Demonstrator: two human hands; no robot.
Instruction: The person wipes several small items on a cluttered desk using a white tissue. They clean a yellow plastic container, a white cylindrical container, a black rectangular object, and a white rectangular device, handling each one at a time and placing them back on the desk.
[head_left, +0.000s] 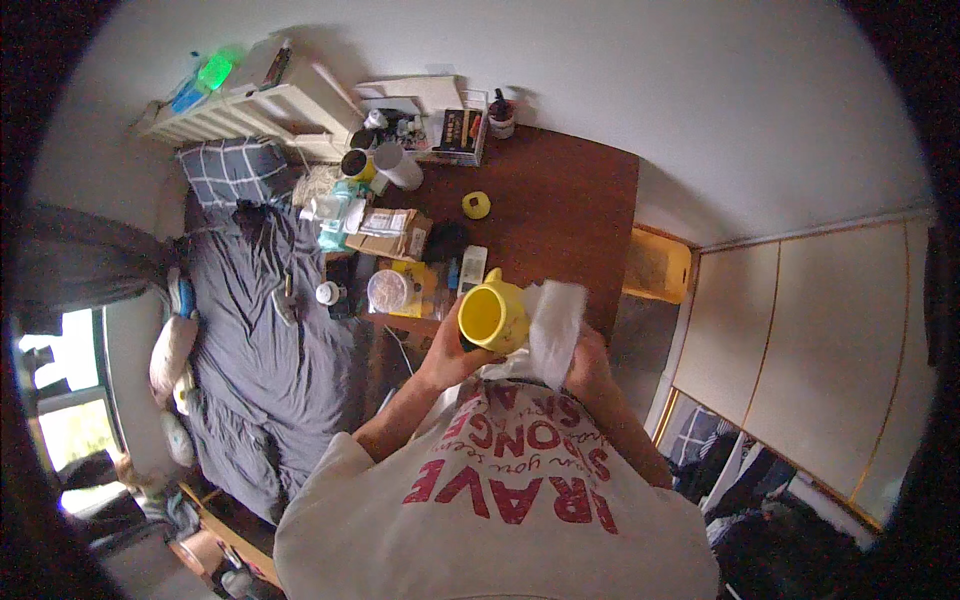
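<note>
My left hand grips a yellow mug by its side, with the mug tilted so that its open mouth faces left and its handle points away from me. A white tissue hangs from my right hand, just right of the mug; the tissue hides most of those fingers. Both hands are held above the near edge of a dark brown wooden table. Farther back on the tabletop lies a round yellow lid with a dark square at its centre.
Left on the table are a cardboard box, a clear round tub, a white cylinder and a white remote-like object. A white wire basket and a pump bottle stand by the wall. A grey-sheeted bed lies left.
</note>
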